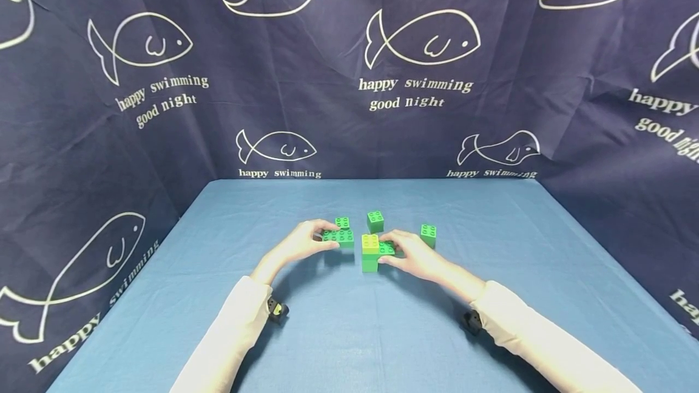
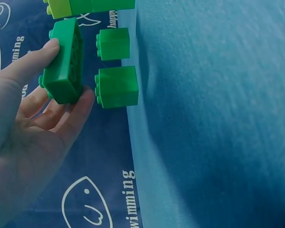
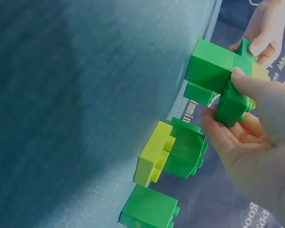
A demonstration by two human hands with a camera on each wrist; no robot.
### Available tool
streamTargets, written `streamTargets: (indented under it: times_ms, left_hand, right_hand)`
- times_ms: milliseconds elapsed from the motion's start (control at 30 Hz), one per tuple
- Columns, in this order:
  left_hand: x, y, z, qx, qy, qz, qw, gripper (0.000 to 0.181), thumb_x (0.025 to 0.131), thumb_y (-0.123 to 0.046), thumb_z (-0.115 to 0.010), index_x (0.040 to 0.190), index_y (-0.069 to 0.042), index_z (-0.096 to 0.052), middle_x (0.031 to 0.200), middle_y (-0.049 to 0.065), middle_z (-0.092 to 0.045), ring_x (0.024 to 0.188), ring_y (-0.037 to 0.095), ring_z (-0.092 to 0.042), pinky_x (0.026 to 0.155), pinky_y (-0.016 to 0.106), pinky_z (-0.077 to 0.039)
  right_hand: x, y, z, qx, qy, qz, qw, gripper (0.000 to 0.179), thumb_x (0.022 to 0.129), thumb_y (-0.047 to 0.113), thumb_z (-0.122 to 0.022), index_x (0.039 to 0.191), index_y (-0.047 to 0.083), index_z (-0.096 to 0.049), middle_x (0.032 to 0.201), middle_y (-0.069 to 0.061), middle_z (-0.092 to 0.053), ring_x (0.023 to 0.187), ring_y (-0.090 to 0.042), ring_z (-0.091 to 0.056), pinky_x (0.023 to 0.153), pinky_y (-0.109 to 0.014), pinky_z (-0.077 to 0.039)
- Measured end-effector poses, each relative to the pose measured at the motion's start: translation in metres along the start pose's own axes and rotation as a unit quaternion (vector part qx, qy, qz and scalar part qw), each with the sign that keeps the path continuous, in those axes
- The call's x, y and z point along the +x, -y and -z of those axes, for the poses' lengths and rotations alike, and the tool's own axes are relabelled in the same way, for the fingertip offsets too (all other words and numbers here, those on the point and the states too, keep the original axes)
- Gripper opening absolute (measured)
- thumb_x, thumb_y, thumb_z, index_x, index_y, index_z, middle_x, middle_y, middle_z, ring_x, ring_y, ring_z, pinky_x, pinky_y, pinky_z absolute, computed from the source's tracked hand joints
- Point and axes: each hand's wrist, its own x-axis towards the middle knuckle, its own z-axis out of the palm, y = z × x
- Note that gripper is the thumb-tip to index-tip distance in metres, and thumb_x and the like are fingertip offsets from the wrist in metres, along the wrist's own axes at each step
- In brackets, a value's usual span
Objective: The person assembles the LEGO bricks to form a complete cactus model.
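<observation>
Brick [image 1: 346,238], in L hand [image 1: 301,242]; stack [image 1: 370,253], R hand [image 1: 415,255]

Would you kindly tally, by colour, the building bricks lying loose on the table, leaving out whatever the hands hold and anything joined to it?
Green four-stud building bricks: 3
Yellow building brick, seen in the right wrist view: 1
Total: 4

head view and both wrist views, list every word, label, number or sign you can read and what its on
"happy swimming": dark blue cloth, repeated beneath the printed fish.
"good night": same cloth, below some of the "happy swimming" lines.
"wimming": same cloth, cut short in the left wrist view.
Green bricks and yellow bricks: no readable text.
Black wrist devices: any marking is too small to read.
</observation>
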Motion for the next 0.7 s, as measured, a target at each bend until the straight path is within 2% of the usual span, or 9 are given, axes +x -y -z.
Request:
streamTargets:
  times_ms: [267, 400, 700]
  left_hand:
    - [-0.001, -0.009, 0.0, -0.016, -0.017, -0.018, 0.9996, 0.039, 0.083, -0.023, -0.071, 0.117, -0.007, -0.063, 0.12, 0.011, -0.061, 0.105, 0.023, -0.058, 0.088, 0.032, -0.052]
    - [0.001, -0.013, 0.001, -0.032, -0.015, -0.01, 0.9993, 0.039, 0.084, -0.023, -0.071, 0.119, -0.008, -0.063, 0.123, 0.01, -0.061, 0.105, 0.022, -0.06, 0.087, 0.029, -0.052]
    - [0.001, -0.014, 0.001, -0.051, -0.027, -0.012, 0.9982, 0.039, 0.083, -0.025, -0.071, 0.118, -0.009, -0.064, 0.122, 0.008, -0.062, 0.106, 0.021, -0.06, 0.086, 0.027, -0.052]
  right_hand:
    - [0.0, -0.001, 0.0, -0.001, -0.004, 0.006, 1.0, 0.033, 0.079, 0.015, -0.075, 0.107, 0.002, -0.063, 0.099, -0.009, -0.066, 0.075, -0.013, -0.056, 0.067, -0.03, -0.051]
    - [0.001, -0.002, 0.0, -0.009, -0.009, 0.017, 0.9998, 0.032, 0.078, 0.013, -0.075, 0.105, 0.002, -0.063, 0.097, -0.009, -0.066, 0.074, -0.013, -0.056, 0.065, -0.03, -0.051]
    - [0.0, -0.002, 0.0, -0.01, 0.0, 0.003, 0.9999, 0.033, 0.078, 0.015, -0.075, 0.106, 0.002, -0.063, 0.099, -0.008, -0.066, 0.075, -0.012, -0.056, 0.066, -0.026, -0.05]
